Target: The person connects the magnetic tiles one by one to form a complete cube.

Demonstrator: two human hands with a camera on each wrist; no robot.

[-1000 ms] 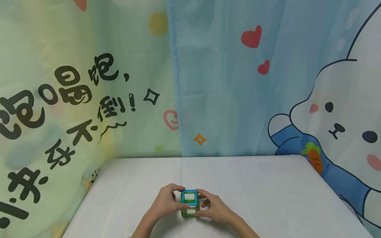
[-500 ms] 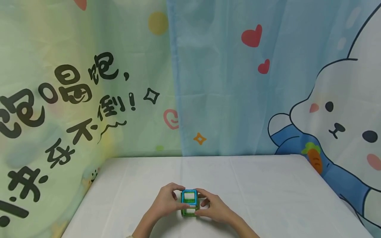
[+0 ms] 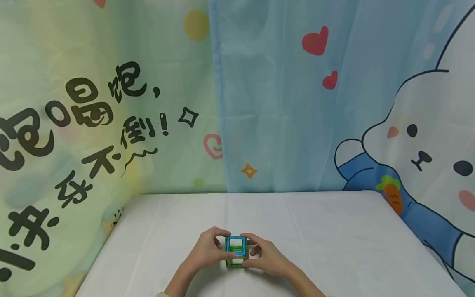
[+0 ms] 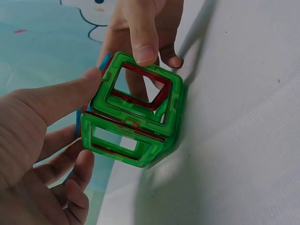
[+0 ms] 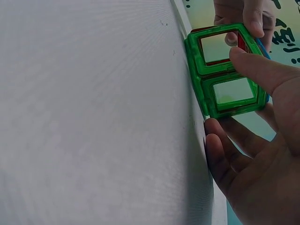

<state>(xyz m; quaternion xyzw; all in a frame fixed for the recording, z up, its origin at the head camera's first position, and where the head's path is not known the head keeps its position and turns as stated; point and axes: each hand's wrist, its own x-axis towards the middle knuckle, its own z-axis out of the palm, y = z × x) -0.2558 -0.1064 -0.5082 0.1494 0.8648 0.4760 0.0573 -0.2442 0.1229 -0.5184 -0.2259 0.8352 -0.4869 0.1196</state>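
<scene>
A small cube of magnetic tiles stands on the white tabletop, with see-through green frames on its sides and some red edging. Its top carries a blue square frame tile. My left hand pinches the blue tile and upper cube from the left, thumb at the near edge and index finger at the far corner. From the right, my right hand grips the cube, its thumb on the green near side and its index finger at the far top corner. Fingertips behind the cube are partly hidden.
White cloth covers the table. Behind it hangs a printed curtain in green and blue, with black lettering on the left and a cartoon white animal on the right.
The head view has tilted down slightly, so the curtain sits higher in the picture. Both hands keep their hold, and the cube stays in nearly the same place.
</scene>
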